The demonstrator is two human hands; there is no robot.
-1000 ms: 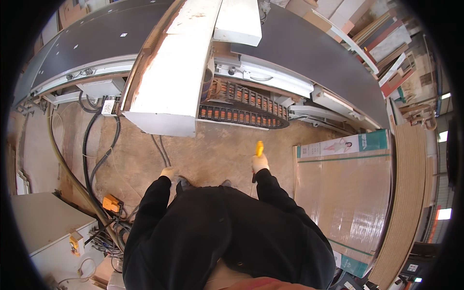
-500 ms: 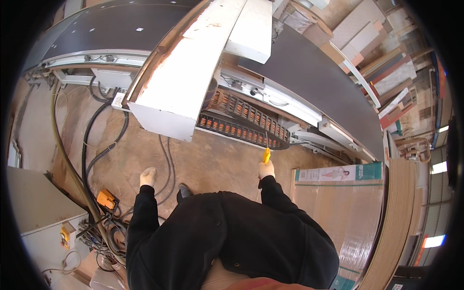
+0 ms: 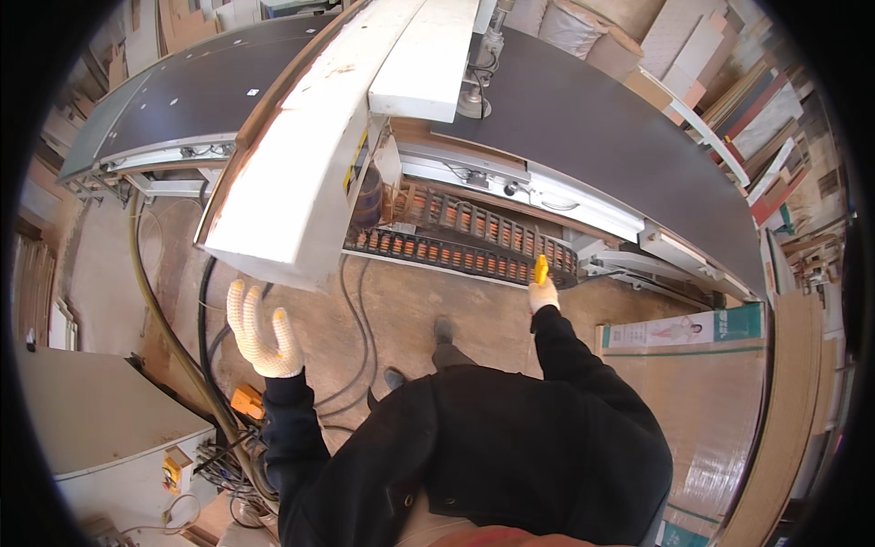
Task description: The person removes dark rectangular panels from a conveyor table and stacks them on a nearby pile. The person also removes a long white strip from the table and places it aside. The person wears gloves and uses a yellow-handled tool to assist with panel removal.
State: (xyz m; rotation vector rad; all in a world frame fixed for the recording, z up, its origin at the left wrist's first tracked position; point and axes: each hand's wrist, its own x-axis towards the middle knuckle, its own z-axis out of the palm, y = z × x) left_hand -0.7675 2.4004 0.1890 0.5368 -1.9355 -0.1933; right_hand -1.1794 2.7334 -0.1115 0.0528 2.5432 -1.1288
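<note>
My left hand [image 3: 262, 333], in a pale knitted glove with yellowish fingertips, is raised with fingers spread and nothing in it. It is just below the near end of a long white machine beam [image 3: 273, 182]; I cannot tell whether they touch. In the same kind of glove, my right hand [image 3: 543, 294] is closed round a small yellow hand tool [image 3: 541, 270]. The tool points forward, away from me. Its exact kind is hard to make out. Beyond it runs a black cable chain [image 3: 456, 259] with orange lines inside, low along the machine.
Dark flat machine beds [image 3: 602, 118] stretch to both sides of the beam. At right stands a wrapped stack of panels [image 3: 684, 401]. Black hoses [image 3: 360, 337] cross the floor, near an orange box [image 3: 247, 401]. A grey cabinet [image 3: 100, 410] stands at left.
My left hand has come up and forward toward the beam, its fingers now spread. My right hand still grips the yellow tool. The view has shifted, and more of my feet show.
</note>
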